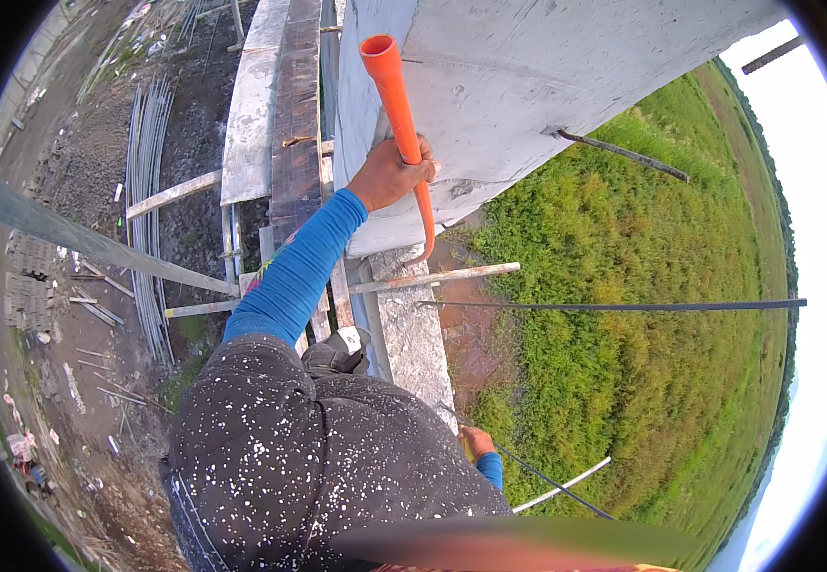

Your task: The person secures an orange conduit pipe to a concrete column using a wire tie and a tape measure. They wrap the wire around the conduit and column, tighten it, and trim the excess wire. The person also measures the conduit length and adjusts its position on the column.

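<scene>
My left hand [393,173], at the end of a blue sleeve, is closed around an orange plastic pipe [396,100]. The pipe's wide socket end points up and away. Below my fist it narrows and curves, its lower end beside the grey concrete wall [499,76]. Lower right, my right hand [476,443] is at a thin steel rebar [539,474] by the edge of the concrete ledge [415,334]. Its fingers look curled over the bar, partly hidden. A dark shirt with white specks covers much of the lower view.
A short rebar [623,157] sticks out of the wall; a long one [623,305] reaches right over grass far below. A wooden pole [470,275] crosses the ledge. Scaffold planks [294,124] run along the left, with a metal tube [99,234] and stacked pipes [146,210] beyond.
</scene>
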Tool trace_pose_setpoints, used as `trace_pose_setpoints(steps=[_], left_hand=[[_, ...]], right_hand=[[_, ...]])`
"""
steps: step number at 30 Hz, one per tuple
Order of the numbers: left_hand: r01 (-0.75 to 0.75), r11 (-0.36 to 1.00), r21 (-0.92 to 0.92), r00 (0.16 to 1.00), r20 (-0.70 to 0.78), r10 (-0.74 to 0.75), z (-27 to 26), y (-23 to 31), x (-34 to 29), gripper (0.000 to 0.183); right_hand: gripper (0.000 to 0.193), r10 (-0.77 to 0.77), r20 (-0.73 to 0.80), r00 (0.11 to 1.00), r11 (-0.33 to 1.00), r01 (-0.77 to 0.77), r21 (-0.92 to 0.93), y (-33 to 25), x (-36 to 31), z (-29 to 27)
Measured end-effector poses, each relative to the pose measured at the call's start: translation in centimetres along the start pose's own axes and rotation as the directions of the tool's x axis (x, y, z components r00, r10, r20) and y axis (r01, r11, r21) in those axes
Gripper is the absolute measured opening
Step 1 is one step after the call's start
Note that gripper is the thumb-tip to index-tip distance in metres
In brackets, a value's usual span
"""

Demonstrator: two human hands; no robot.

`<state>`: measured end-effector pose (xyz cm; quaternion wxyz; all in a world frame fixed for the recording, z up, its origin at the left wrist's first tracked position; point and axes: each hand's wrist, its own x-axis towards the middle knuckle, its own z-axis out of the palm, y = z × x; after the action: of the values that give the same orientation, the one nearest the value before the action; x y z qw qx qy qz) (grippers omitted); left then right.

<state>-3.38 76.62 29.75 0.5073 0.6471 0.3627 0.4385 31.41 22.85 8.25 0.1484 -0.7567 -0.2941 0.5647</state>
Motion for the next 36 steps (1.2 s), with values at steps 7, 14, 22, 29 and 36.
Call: trace_pose_setpoints(steps=[7,14,22,29,36], left_hand=[[-0.056,0.998,-0.042,0.998,0.011,0.057,1.8,-0.6,1.4,0.017],[-0.125,0.992,-0.003,0.984,0.125,0.124,6.8,1.3,4.2,0.014],[-0.157,0.961,0.227,0.987,0.027,0.155,20.2,1.9,13.9,0.027],[-0.195,0.949,0.247,0.943,-0.219,0.251,22.4,0.4,14.6,0.037],[-0.435,0.791,0.430,0.760,-0.295,0.578,21.5,0.5,14.2,0.051]], right_hand=[[0.041,0.426,0.064,0.902,0.892,-0.431,0.135,-1.7,-1.5,2.9],[0.039,0.507,0.032,0.861,0.833,-0.499,0.241,0.7,-4.0,6.6],[0.042,0.506,-0.001,0.862,0.778,-0.456,0.432,2.9,-4.5,10.0],[0.044,0.375,-0.063,0.925,0.888,-0.339,0.311,3.7,-6.6,11.9],[0.041,0.587,0.034,0.809,0.704,-0.530,0.473,7.3,-9.5,13.5]])
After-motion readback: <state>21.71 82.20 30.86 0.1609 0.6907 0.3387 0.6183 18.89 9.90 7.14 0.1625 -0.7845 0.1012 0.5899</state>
